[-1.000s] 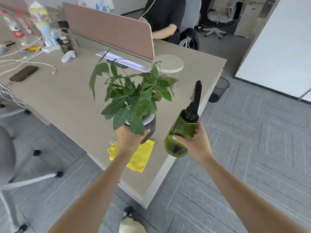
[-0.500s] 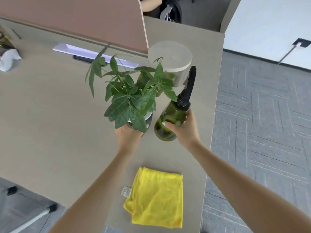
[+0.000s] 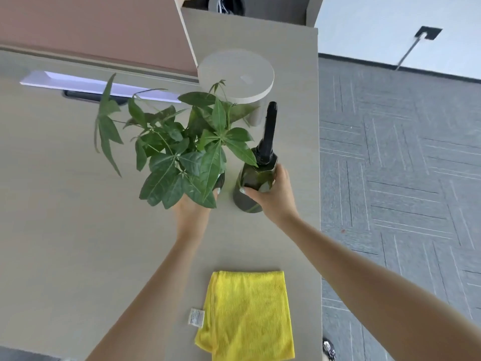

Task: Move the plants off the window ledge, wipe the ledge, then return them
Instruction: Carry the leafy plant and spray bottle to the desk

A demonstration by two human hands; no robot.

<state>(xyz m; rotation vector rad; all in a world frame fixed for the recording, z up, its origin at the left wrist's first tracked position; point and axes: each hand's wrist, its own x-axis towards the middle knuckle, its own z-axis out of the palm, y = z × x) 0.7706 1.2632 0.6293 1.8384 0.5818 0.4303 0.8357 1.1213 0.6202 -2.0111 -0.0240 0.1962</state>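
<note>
We are on the first step: putting the plant [image 3: 182,149] on the desk [image 3: 65,217], away from the ledge. Our left hand [image 3: 194,204] wraps its pot and our right hand [image 3: 273,196] wraps the green spray bottle [image 3: 252,183]. Both sit lower than a moment ago, near the desk. Next we let go and take the yellow cloth [image 3: 247,316].

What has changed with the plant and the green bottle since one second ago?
Both hands carried the plant and the green spray bottle forward over the desk, lower and farther in. The left hand still grips the pot, the right hand the bottle. The yellow cloth stayed put.
</note>
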